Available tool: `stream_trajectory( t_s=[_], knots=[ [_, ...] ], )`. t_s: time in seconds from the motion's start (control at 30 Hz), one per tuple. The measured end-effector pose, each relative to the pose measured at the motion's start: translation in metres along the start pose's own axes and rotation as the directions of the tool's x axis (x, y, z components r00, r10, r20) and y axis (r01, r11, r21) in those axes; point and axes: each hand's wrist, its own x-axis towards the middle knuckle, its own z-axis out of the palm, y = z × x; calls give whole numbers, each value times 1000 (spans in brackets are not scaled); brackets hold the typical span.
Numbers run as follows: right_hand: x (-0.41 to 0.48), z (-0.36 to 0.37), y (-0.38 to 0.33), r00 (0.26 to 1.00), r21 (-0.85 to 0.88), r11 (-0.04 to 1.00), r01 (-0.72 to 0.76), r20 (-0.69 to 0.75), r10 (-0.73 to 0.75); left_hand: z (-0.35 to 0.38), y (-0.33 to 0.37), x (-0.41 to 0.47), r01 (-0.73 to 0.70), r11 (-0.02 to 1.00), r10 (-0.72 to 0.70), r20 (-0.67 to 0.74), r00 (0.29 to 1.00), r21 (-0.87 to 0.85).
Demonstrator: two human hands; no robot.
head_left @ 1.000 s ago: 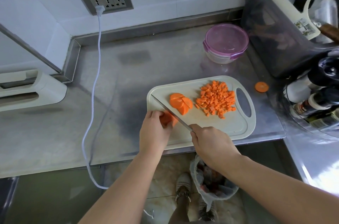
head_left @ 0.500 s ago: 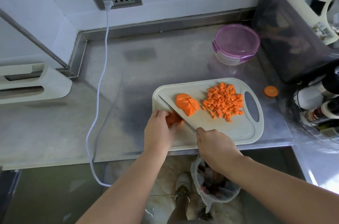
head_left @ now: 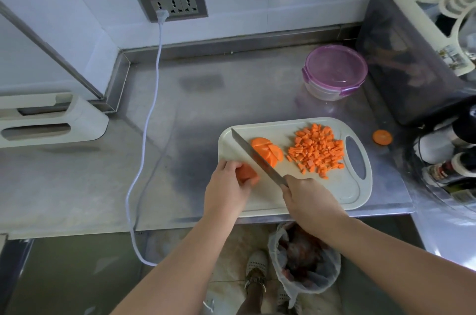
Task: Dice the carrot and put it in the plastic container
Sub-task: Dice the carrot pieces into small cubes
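A white cable (head_left: 152, 108) ran from the wall socket (head_left: 172, 4) on the far side, across my steel counter (head_left: 103, 173) and over its near edge. A white appliance (head_left: 51, 121) sat left, a dark bin (head_left: 401, 69) far right, and bottles (head_left: 448, 167) nearer.

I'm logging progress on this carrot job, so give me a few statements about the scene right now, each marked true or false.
1. The round plastic container with a purple lid is closed. True.
2. The diced orange carrot is in that container. False: it lies in a pile on the pale plastic cutting board, near the handle hole.
3. The right hand grips the steel knife. True.
4. The left hand holds nothing. False: it holds the uncut carrot piece on the board.
5. A round carrot slice lies on the steel counter, off the board. True.
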Motion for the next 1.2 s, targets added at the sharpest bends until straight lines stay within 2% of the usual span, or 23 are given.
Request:
stream_trajectory(
  t_s=[0.13, 0.63, 0.83, 1.2],
  knots=[
    [-9, 1, -3, 999, -71, 996, 50, 12, -49, 0, 4, 0, -5, 1000, 4, -37, 999, -30],
    [-13, 4, -3, 999, -134, 990, 43, 36, -39, 2, 4, 0, -6, 1000, 6, -53, 999, -14],
    [-7, 6, -4, 992, -232, 970, 78, 113, -52, 1, 5, 0, -6, 1000, 6, -33, 999, 1],
    [6, 11, -12, 988, -217, 976, -2, 148, 35, 0, 6, -2, -23, 999, 24, -44, 999, 31]
  ],
)
